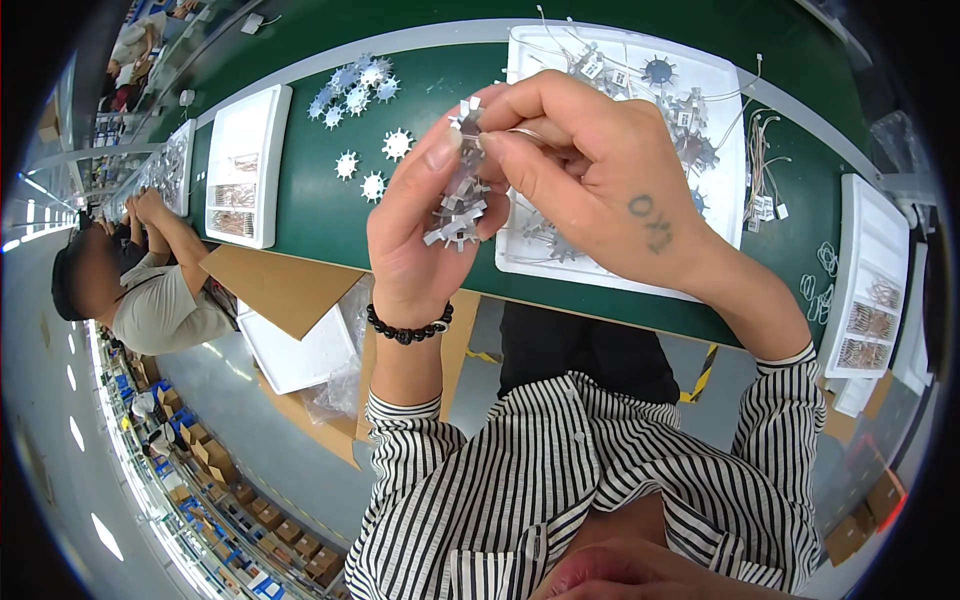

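Note:
My left hand (405, 225) is raised over the green table, its fingers closed around several star-shaped metal pieces with bent tabs (460, 212). Close against it, my right hand (625, 175) pinches a thin pale wire (520, 131) between thumb and forefinger, beside the uppermost piece. Whether the wire passes through that piece I cannot tell. Under both hands lies a white foam tray (640, 280) with more star-shaped pieces (697, 152) and wires with white labels (592, 68). My right hand hides part of the tray.
Flat metal stars (397, 145) lie left of my hands, with a heap of them (355, 88) behind. A bundle of labelled wires (762, 185) is right of the tray. White trays of wires stand at left (268, 130) and right (855, 235). A co-worker (160, 310) sits at far left.

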The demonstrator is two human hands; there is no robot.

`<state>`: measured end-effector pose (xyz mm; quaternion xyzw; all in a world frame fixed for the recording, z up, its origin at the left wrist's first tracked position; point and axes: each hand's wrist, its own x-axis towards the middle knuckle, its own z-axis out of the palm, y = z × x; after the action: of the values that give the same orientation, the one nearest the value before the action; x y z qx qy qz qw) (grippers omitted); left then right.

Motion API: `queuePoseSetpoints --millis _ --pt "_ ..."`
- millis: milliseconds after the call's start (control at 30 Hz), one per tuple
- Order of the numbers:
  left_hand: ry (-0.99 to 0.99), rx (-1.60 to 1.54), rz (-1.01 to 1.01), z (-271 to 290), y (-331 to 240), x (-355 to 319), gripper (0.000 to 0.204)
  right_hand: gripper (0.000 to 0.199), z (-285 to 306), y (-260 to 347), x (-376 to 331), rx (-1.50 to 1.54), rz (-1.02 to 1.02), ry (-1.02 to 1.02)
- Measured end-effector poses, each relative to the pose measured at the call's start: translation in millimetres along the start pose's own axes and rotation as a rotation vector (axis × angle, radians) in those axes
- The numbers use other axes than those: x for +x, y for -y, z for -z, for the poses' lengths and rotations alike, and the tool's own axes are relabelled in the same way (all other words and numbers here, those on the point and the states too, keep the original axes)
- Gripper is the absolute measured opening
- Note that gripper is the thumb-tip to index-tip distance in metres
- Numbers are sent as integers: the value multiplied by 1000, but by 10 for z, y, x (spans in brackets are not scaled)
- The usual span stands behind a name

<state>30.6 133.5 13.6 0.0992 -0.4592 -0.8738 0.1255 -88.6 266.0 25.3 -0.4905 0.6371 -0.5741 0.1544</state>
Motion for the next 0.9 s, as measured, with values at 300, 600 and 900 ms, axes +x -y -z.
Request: queuePoseSetpoints --millis 300,600,900 --pt "-108 150 -67 -122 82 0 53 3 -174 -109 19 95 195 -256" --pt "-104 134 55 -172 44 -74 33 31 -110 -252 44 -176 484 -231" --pt "-78 454 151 -74 -51 -139 36 35 -40 -191 72 -283 307 8"
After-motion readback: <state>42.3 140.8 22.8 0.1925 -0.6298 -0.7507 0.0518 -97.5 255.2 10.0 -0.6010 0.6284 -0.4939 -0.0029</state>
